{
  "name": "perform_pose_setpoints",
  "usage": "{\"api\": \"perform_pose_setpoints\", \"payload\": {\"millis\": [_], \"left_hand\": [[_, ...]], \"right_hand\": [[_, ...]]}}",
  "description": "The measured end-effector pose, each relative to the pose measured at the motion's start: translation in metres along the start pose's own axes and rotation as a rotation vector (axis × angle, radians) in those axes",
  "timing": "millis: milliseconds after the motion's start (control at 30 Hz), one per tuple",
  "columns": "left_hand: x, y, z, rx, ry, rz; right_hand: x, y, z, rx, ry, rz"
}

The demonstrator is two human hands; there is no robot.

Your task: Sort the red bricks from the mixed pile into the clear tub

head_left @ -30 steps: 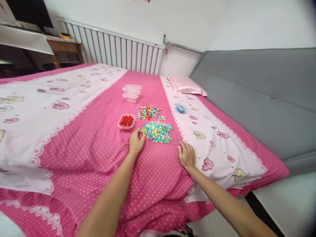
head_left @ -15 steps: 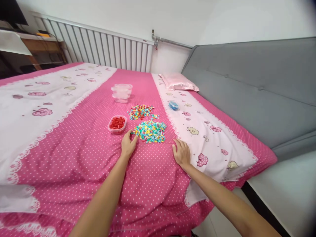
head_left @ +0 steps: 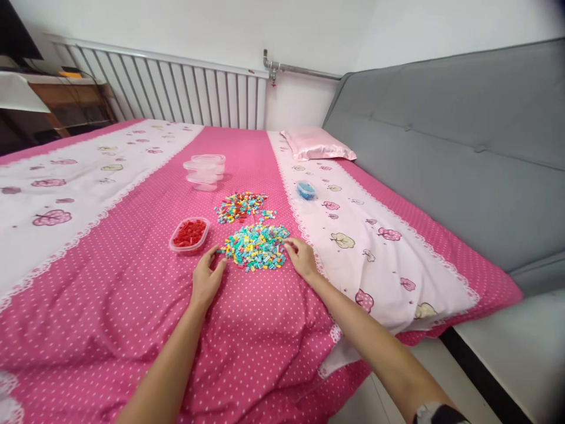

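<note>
A mixed pile of small coloured building bricks (head_left: pixel 256 246), mostly teal, green, blue and yellow, lies on the pink dotted bedspread. At its left edge rests my left hand (head_left: pixel 206 280), thumb and fingers apart, with no brick visible in it. My right hand (head_left: pixel 302 259) reaches the pile's right edge, fingers loosely bent and the thumb a little apart; nothing shows in its grasp. Just beyond, a second pile (head_left: pixel 242 206) holds more red and yellow bricks. A clear plastic box (head_left: pixel 171 242) full of red bricks (head_left: pixel 189 233) stands left of my left hand.
Stacked clear containers (head_left: pixel 205 171) sit farther back on the left. A small lidded box of blue bricks (head_left: pixel 305 189) is on the white strip to the right. Behind it lies a pink pillow (head_left: pixel 315 143), beside the grey padded headboard (head_left: pixel 441 129).
My right hand has moved left and forward from the bedspread to the pile's right edge. My left hand stays at the left edge. The view has shifted slightly.
</note>
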State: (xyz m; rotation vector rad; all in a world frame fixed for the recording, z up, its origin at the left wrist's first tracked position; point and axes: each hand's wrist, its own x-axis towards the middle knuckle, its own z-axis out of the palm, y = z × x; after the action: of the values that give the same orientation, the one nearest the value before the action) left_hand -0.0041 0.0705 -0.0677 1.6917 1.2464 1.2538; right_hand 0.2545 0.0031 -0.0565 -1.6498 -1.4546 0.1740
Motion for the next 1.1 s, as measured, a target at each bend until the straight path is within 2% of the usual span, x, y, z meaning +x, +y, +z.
{"api": "perform_pose_setpoints", "payload": {"millis": [100,200,367,533,700,833,967,1100], "left_hand": [[0.000,0.002,0.000,-0.064,0.004,-0.058],[0.000,0.003,0.000,-0.092,-0.008,-0.075],[-0.001,0.006,0.000,-0.135,-0.044,-0.065],[0.000,0.012,0.000,-0.213,-0.030,-0.109],[-0.001,0.016,0.000,-0.227,-0.021,-0.149],[-0.001,0.017,0.001,-0.234,-0.010,-0.172],[0.007,0.019,0.002,-0.148,0.007,-0.147],[0.026,0.025,0.011,0.082,-0.007,-0.008]], "right_hand": [[0.018,0.001,0.014,-0.032,-0.048,0.005],[0.023,0.004,0.020,-0.065,-0.094,0.040],[0.021,0.008,0.020,-0.047,-0.081,0.057],[0.021,0.010,0.020,-0.036,-0.058,0.073],[0.019,0.008,0.017,-0.078,-0.097,0.032],[0.016,0.006,0.017,-0.036,-0.057,0.058],[0.018,0.005,0.014,0.043,-0.029,0.103],[0.042,-0.004,0.001,0.005,-0.120,0.086]]}}
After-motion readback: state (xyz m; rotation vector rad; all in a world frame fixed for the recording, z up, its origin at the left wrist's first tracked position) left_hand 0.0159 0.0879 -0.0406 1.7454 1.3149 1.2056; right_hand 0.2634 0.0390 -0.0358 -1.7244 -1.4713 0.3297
